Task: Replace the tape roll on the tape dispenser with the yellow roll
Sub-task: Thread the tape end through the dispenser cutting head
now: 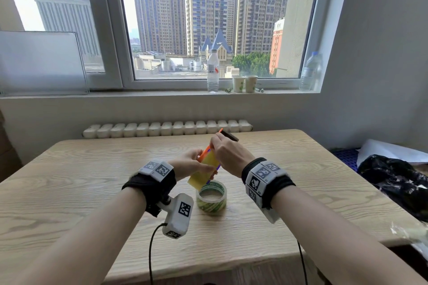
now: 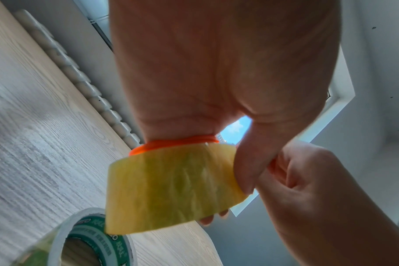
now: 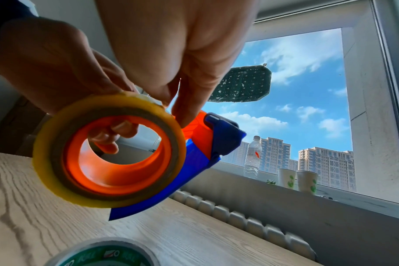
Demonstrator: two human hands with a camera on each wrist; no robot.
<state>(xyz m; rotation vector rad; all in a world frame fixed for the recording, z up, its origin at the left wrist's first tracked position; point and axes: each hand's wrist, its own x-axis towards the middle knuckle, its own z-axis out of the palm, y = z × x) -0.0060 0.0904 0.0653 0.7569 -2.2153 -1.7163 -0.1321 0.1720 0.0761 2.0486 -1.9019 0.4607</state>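
Note:
The yellow tape roll (image 1: 205,170) (image 2: 171,185) (image 3: 46,144) sits on the orange hub of the orange and blue tape dispenser (image 1: 228,134) (image 3: 221,140), held tilted above the table. My left hand (image 1: 196,165) (image 2: 241,172) grips the roll, thumb on its outer face and fingers reaching through the hub. My right hand (image 1: 216,147) (image 3: 173,108) pinches the roll's upper edge where it meets the dispenser frame. A clear roll with a green printed core (image 1: 211,199) (image 2: 91,243) (image 3: 107,255) lies flat on the table right under my hands.
The wooden table (image 1: 92,180) reaches back to a radiator (image 1: 166,128) under the window. On the sill stand a water bottle (image 1: 213,71) and two paper cups (image 1: 245,83). Dark cloth (image 1: 398,180) lies off the table's right edge.

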